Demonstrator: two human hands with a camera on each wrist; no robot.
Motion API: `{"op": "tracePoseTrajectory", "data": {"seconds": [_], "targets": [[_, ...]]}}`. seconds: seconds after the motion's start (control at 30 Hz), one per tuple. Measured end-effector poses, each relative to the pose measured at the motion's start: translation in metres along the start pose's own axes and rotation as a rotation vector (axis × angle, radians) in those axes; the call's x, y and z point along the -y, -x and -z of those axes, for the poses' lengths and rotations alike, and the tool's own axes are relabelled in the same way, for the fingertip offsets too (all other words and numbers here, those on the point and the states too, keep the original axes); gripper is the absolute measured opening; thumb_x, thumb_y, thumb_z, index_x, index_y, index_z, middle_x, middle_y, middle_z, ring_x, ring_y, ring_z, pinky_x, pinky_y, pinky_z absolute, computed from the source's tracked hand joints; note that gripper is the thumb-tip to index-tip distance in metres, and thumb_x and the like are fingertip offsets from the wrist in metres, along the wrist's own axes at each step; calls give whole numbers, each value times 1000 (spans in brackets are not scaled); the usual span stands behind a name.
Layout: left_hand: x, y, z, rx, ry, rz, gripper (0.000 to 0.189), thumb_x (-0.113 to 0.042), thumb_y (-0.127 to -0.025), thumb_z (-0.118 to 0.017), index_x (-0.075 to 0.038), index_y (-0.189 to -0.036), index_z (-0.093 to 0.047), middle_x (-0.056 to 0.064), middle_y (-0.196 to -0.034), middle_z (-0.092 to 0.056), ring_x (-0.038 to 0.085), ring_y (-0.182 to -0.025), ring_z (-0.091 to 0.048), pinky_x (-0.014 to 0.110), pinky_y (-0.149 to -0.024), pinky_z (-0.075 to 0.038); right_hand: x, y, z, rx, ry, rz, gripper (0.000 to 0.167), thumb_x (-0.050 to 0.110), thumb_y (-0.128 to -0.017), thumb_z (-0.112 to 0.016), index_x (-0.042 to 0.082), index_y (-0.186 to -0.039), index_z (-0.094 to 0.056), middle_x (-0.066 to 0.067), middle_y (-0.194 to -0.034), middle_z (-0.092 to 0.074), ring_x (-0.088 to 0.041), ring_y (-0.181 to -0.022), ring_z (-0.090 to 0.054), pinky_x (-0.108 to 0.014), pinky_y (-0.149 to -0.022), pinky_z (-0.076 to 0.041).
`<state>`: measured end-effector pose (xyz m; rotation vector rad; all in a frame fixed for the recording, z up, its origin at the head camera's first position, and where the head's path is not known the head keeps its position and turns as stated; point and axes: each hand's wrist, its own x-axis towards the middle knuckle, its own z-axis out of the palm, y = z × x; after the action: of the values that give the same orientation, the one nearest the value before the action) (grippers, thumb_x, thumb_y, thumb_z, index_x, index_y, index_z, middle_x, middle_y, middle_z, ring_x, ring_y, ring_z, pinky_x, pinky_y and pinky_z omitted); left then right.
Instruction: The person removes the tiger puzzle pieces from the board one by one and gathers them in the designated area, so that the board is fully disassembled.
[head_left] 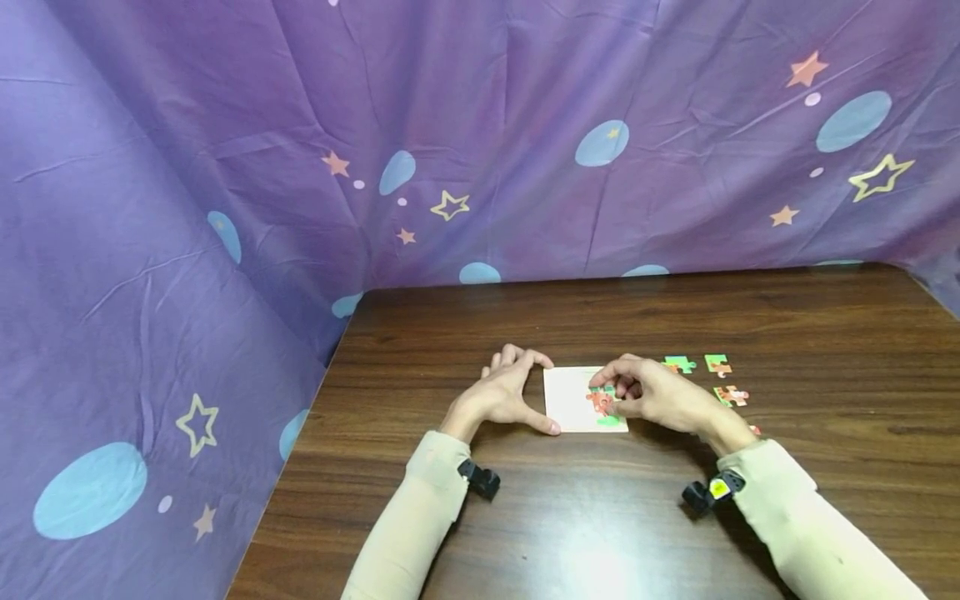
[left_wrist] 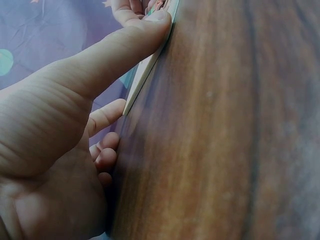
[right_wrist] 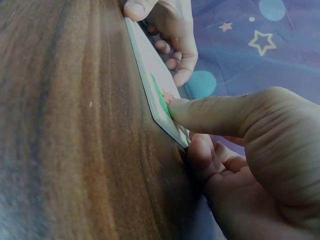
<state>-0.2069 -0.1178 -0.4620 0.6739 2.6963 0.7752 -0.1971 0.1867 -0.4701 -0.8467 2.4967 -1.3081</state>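
Observation:
A white square puzzle board (head_left: pixel 566 400) lies flat on the table, with a green and red picture at its right side. My left hand (head_left: pixel 504 393) holds the board at its left corners, thumb on the near one and index finger on the far one. Over the board's right part, my right hand (head_left: pixel 660 393) pinches a red and green puzzle piece (head_left: pixel 600 402) between thumb and fingers. In the right wrist view, its thumb (right_wrist: pixel 200 114) rests on the red area; the fingertips beyond are partly hidden. The board (left_wrist: pixel 145 75) shows edge-on in the left wrist view.
Several loose puzzle pieces lie right of the board, among them a green one (head_left: pixel 681 364), a green and orange one (head_left: pixel 717 364) and an orange one (head_left: pixel 731 396). Another is partly hidden by the right wrist. A purple curtain (head_left: pixel 487 125) hangs behind the wooden table (head_left: pixel 420 333).

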Motion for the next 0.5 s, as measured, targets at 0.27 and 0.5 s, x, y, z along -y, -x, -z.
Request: {"op": "tracePoseTrajectory", "data": {"seconds": [0.27, 0.5], "targets": [[-1, 1, 2, 5, 1, 4, 99, -50, -73, -104, -28, -154, -51, 6, -143, -42, 25, -131, -39, 38, -103, -35, 0, -1, 0, 1, 11, 1, 39, 6, -93, -88, 6, -130, -76, -6, -105, -65, -13, -88, -60, -26, -74, -51], [-1, 2, 2, 1, -8, 8, 99, -51, -73, -105, -28, -153, -52, 5, -142, -42, 24, -130, -39, 37, -102, -35, 0, -1, -1, -5, 10, -2, 37, 5, -92, -87, 7, -128, -77, -6, -102, -65, -14, -87, -60, -25, -73, -52]]}}
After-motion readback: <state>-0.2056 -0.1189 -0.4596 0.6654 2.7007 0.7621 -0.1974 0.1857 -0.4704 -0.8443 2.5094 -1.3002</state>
